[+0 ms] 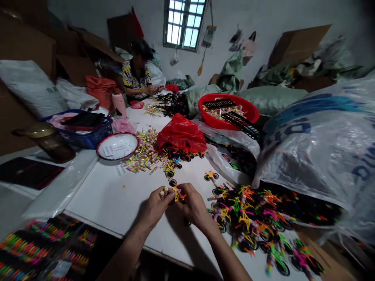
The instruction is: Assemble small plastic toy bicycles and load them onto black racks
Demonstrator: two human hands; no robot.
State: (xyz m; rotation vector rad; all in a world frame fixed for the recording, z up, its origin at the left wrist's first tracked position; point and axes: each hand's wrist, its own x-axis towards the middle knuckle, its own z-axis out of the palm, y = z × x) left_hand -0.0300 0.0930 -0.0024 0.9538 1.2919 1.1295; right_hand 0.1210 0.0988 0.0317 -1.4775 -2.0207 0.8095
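1. Toy bicycles (pixel 246 214) heap along the tabletop's (pixel 96 207) right edge, by a plastic sack (pixel 316 136).
2. Striped rolls (pixel 143 156) lie farther up, within reach.
3. The right hand (pixel 193 207) grips a yellow frame (pixel 176 194) off the tabletop, leaving it free to work; the left hand (pixel 158 207) pinches a striped roll (pixel 163 191) close beside it.

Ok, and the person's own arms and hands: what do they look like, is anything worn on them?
The left hand and right hand are bare, with no gloves. The left forearm and right forearm are bare too, with no sleeve in view. No watch or band shows on either wrist.
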